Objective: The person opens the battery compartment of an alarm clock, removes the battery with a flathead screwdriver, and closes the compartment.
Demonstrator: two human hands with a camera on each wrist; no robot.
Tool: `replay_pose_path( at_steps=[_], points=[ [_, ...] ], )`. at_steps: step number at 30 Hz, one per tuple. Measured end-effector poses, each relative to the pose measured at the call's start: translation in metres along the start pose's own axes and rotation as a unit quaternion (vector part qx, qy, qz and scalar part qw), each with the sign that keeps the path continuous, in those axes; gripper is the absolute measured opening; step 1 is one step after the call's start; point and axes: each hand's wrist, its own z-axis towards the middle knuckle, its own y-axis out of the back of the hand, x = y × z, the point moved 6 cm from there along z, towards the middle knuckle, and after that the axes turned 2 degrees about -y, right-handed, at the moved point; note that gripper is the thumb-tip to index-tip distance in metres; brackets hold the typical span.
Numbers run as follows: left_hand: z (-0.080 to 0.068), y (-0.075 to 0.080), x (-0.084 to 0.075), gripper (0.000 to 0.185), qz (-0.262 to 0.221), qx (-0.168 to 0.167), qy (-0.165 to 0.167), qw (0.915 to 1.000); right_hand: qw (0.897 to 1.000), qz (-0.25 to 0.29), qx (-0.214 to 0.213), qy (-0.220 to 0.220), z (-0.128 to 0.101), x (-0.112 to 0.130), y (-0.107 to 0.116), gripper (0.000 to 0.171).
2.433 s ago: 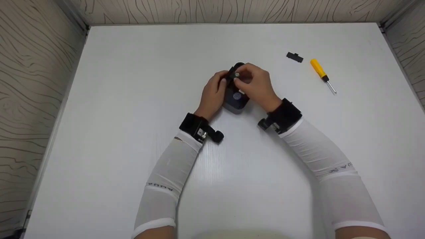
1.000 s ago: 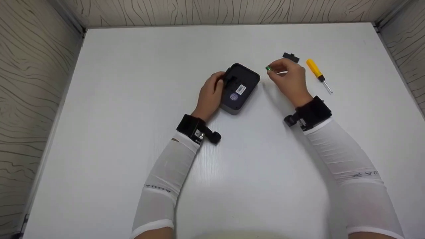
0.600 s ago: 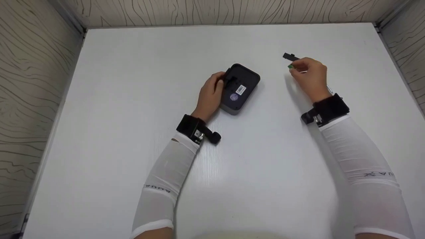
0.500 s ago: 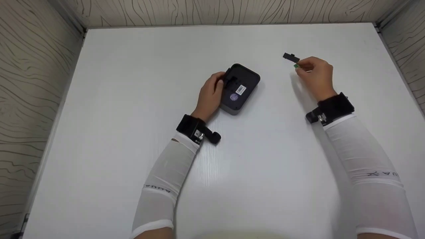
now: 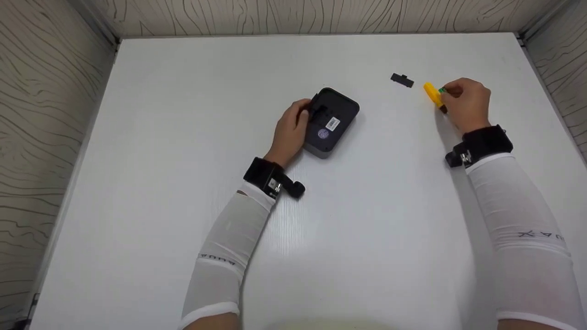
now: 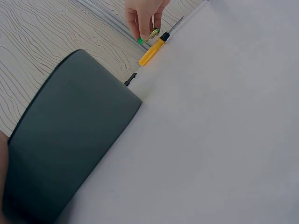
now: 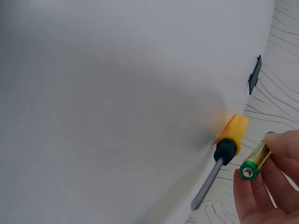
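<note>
A dark grey device (image 5: 331,122) lies bottom up on the white table (image 5: 183,137), its labels and battery bay showing. My left hand (image 5: 292,130) grips its left side; the left wrist view shows the device's (image 6: 65,140) dark flank close up. My right hand (image 5: 463,106) hovers over the yellow-handled screwdriver (image 5: 434,95) at the right and pinches a green and gold battery (image 7: 256,162) between thumb and fingers. The battery (image 6: 148,36) also shows small in the left wrist view, just above the screwdriver (image 6: 153,50).
A small black cover piece (image 5: 402,79) lies left of the screwdriver (image 7: 224,154), also seen as the cover piece (image 7: 254,74) in the right wrist view. Patterned walls (image 5: 46,114) enclose the table on three sides.
My right hand lifted the battery away from the device and carried it right, past the black cover piece, to above the screwdriver. The left hand and device stayed put.
</note>
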Motion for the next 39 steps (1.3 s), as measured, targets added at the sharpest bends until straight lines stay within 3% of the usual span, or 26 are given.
replay_pose_path(
  at_steps=[13,21,30,39],
  points=[
    [0.0,-0.001,-0.001,0.038,0.006,0.0,-0.001,1.0,0.997,-0.032,-0.009,-0.063,0.012,-0.029,0.021,0.037],
    [0.0,0.0,-0.001,0.039,0.016,0.002,0.007,0.9998,0.997,-0.044,-0.016,-0.063,0.02,-0.036,0.029,0.035],
    [0.0,0.0,0.0,0.039,0.011,0.001,0.006,0.9999,0.994,-0.073,0.021,-0.073,0.028,-0.041,0.031,0.037],
    [0.0,0.0,-0.001,0.039,0.008,0.001,0.012,0.9999,0.995,-0.078,0.026,-0.056,0.03,-0.046,0.031,0.031]
  ],
)
